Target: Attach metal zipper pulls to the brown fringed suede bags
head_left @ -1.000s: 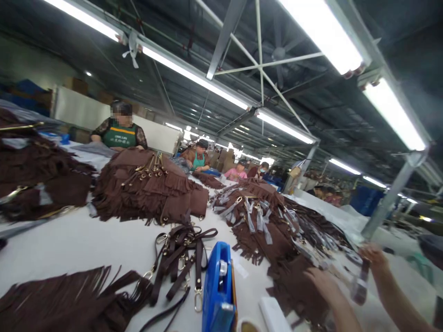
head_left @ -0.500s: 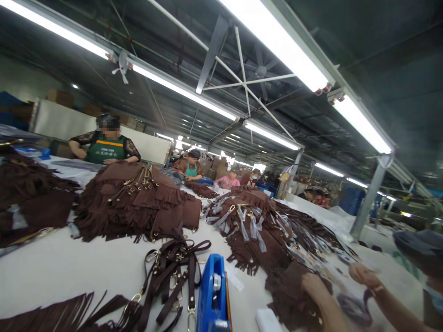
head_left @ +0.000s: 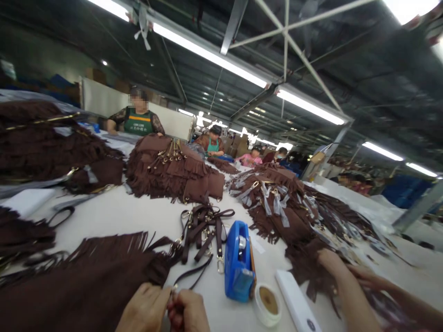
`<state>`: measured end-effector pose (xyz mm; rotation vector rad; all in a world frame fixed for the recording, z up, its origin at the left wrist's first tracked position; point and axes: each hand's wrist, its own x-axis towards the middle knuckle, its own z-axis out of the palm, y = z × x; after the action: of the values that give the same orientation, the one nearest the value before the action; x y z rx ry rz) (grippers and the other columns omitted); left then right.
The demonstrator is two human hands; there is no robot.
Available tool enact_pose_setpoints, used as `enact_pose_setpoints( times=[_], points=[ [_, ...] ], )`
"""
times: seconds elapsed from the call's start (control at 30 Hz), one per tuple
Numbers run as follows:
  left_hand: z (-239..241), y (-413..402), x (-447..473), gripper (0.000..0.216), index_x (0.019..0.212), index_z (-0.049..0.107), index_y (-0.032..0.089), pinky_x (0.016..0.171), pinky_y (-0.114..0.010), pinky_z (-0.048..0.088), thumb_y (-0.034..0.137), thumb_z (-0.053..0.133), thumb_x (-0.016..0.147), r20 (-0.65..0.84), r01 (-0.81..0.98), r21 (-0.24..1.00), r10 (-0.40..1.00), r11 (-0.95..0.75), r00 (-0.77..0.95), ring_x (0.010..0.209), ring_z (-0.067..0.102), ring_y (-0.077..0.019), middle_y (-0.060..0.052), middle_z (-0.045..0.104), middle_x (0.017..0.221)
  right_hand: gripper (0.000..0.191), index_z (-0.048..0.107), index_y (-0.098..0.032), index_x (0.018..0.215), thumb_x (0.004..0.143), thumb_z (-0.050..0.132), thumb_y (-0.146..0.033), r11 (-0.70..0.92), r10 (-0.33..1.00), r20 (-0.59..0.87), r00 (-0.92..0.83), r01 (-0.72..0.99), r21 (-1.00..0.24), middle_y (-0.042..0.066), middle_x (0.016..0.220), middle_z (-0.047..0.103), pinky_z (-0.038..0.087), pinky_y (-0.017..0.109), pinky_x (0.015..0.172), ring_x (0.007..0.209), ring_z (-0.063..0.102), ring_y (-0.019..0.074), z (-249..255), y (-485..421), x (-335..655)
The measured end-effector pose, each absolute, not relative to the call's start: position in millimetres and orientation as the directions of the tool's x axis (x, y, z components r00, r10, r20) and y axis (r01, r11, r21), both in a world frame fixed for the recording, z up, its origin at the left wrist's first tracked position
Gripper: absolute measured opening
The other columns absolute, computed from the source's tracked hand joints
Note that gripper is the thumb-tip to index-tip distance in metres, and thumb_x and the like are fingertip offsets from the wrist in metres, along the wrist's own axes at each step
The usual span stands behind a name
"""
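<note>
Low in the view, my left hand (head_left: 143, 306) and my right hand (head_left: 188, 311) meet, both closed with fingertips pinched together. Between them is the end of a narrow dark brown strap (head_left: 195, 274), with a small shiny metal bit at the fingertips; its exact shape is hidden. A brown fringed bag piece (head_left: 86, 281) lies flat beside my left hand. Just beyond my hands is a heap of dark brown straps (head_left: 204, 230) with gold clasps. A blue tape dispenser (head_left: 237, 267) stands to the right of my right hand.
A tape roll (head_left: 267, 302) and a white box-like device (head_left: 296, 299) lie right of the dispenser. Piles of brown fringed bags (head_left: 166, 170) cover the far table. At right, a co-worker's hands (head_left: 332, 265) handle a brown fringed bag. More people sit farther back.
The view has tilted down and turned left. My two hands have come into view, pinching the strap end. The co-worker's hands have drawn closer together at the bag.
</note>
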<state>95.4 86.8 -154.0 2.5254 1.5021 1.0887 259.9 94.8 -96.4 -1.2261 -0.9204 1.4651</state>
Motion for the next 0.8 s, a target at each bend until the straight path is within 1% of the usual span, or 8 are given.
enact_pose_setpoints(
  times=[0.1,0.2,0.27,0.37,0.47,0.57,0.67,0.8],
  points=[
    [-149.1,79.4,94.6,0.028,0.064,0.061,0.021,0.058,-0.029,0.041,0.013,0.038,0.077,0.468,0.795,0.436,0.861,-0.422,0.2,0.059,0.057,-0.0182,-0.002,0.063,0.059,0.028,0.051,-0.015,0.053,0.069,0.06,-0.036,-0.389,0.918,-0.395,-0.022,-0.234,-0.891,-0.008,0.039,0.039,0.019,0.018,0.033,0.031,0.025,0.0019,-130.8,77.4,208.1],
    [-132.2,81.8,97.1,0.028,0.065,0.063,0.022,0.058,-0.027,0.039,0.023,0.038,0.078,0.234,0.76,0.628,0.972,-0.167,0.021,0.062,0.058,-0.0187,-0.002,0.066,0.062,0.018,0.051,-0.016,0.049,0.053,0.053,-0.033,-0.381,0.918,-0.396,0.003,-0.268,-0.885,-0.007,0.036,0.04,0.012,0.019,0.035,0.03,0.021,0.0015,-138.4,75.8,201.0],
    [-122.1,84.9,97.3,0.026,0.063,0.062,0.022,0.058,-0.025,0.038,0.029,0.041,0.076,0.064,0.638,0.769,0.997,-0.031,-0.03,0.061,0.058,-0.0174,0.0,0.065,0.061,0.017,0.052,-0.016,0.051,0.051,0.049,-0.033,-0.343,0.933,-0.359,0.006,-0.277,-0.897,-0.006,0.039,0.044,0.011,0.019,0.037,0.031,0.022,0.0015,-136.2,78.0,206.3],
    [-113.2,88.2,94.8,0.025,0.059,0.061,0.021,0.056,-0.024,0.037,0.038,0.046,0.069,-0.081,0.39,0.917,0.997,0.078,-0.01,0.057,0.055,-0.0164,0.001,0.063,0.056,0.017,0.052,-0.016,0.052,0.051,0.047,-0.031,-0.312,0.946,-0.323,-0.002,-0.264,-0.913,-0.005,0.042,0.046,0.01,0.02,0.039,0.033,0.021,0.0012,-132.1,79.1,212.7],
    [-108.2,89.2,92.7,0.028,0.057,0.061,0.018,0.055,-0.026,0.035,0.043,0.049,0.061,-0.167,0.24,0.957,0.986,0.165,-0.011,0.055,0.051,-0.0167,0.0,0.061,0.055,0.018,0.052,-0.015,0.054,0.053,0.048,-0.032,-0.295,0.953,-0.303,-0.004,-0.233,-0.927,-0.006,0.044,0.046,0.009,0.02,0.04,0.034,0.02,0.0014,-131.4,78.0,214.7],
    [-103.6,88.4,92.9,0.031,0.054,0.06,0.017,0.055,-0.026,0.032,0.046,0.049,0.056,-0.212,0.201,0.956,0.977,0.215,-0.035,0.054,0.045,-0.0151,0.0,0.058,0.053,0.018,0.053,-0.015,0.055,0.055,0.046,-0.032,-0.293,0.954,-0.298,0.001,-0.185,-0.938,-0.006,0.044,0.045,0.009,0.021,0.04,0.035,0.02,0.0019,-133.1,77.8,216.7],
    [-100.4,86.4,92.9,0.033,0.055,0.06,0.015,0.054,-0.025,0.028,0.047,0.05,0.056,-0.252,0.175,0.951,0.967,0.256,-0.044,0.052,0.041,-0.0131,0.001,0.055,0.052,0.018,0.054,-0.015,0.056,0.057,0.045,-0.03,-0.281,0.958,-0.285,0.015,-0.123,-0.952,-0.006,0.044,0.045,0.011,0.02,0.039,0.036,0.023,0.0032,-133.6,79.1,220.8],
    [-98.9,82.6,90.2,0.032,0.06,0.062,0.014,0.055,-0.025,0.028,0.045,0.052,0.06,-0.28,0.096,0.956,0.96,0.279,0.001,0.053,0.041,-0.0124,0.0,0.058,0.056,0.014,0.055,-0.016,0.051,0.057,0.05,-0.028,-0.211,0.976,-0.212,0.049,-0.029,-0.977,-0.004,0.043,0.046,0.019,0.02,0.04,0.04,0.031,0.0063,-129.8,81.8,225.5]
  ],
)
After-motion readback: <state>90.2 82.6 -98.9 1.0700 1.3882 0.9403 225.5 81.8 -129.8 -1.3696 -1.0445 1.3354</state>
